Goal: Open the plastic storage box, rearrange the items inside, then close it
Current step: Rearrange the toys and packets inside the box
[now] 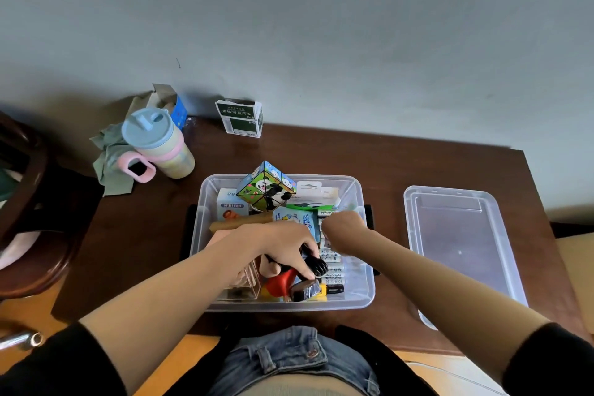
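The clear plastic storage box [205, 202] stands open on the dark wooden table, full of small items. Its clear lid [456, 235] lies flat to the right. Inside, my left hand [283, 244] grips a toy figure [283, 278] with a red body and black parts near the front. My right hand [344, 231] reaches into the right side over a row of batteries [332, 275], fingers curled downward; what it holds is hidden. A panda-print cube [266, 186] sits on top at the back, beside a mini fan box [232, 204] and a blue packet [297, 219].
A pastel cup with a blue lid [157, 145] stands at the back left by a grey cloth [112, 167] and an open blue carton [175, 106]. A green-and-white box [241, 119] stands against the wall. A dark chair [29, 202] is on the left.
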### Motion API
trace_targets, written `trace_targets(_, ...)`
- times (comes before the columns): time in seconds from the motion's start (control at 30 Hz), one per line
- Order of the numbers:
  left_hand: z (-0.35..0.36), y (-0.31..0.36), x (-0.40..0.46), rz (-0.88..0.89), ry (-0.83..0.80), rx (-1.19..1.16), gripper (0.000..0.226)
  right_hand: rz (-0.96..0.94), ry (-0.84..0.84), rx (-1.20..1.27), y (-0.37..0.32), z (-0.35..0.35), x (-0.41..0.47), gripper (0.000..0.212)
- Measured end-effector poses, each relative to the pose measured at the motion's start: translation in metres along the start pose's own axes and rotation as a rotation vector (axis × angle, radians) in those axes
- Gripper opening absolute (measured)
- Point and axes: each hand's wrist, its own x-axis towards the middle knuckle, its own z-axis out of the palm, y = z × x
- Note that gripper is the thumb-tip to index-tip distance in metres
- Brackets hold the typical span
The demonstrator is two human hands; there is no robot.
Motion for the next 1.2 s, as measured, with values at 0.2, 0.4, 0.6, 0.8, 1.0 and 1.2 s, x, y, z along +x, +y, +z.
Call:
trace_targets(0.2,0.007,-0.005,0.000,0.001,0.043,-0.005,0.043,0.027,-0.064,-0.009,-0.013,0.015,0.016,0.022)
trace_targets(0.4,0.009,-0.006,0.001,-0.008,0.073,0.006,0.047,0.073,-0.047,-0.056,-0.018,0.023,0.019,0.022)
trace_targets(0.6,0.009,-0.005,-0.001,0.004,0.094,0.008,0.045,0.106,-0.035,0.029,-0.017,0.025,0.020,0.021)
trace_targets(0.8,0.014,-0.006,0.006,-0.041,0.139,-0.038,0.037,0.096,0.062,0.416,-0.003,0.009,0.014,0.013)
trace_targets(1.0,0.022,-0.004,0.015,-0.108,0.198,-0.022,0.046,0.086,0.119,0.619,0.007,-0.004,-0.001,0.024)
trace_targets(1.2,0.010,-0.018,-0.015,-0.048,0.337,-0.021,0.044,0.123,0.060,0.543,-0.001,-0.009,-0.001,0.029)
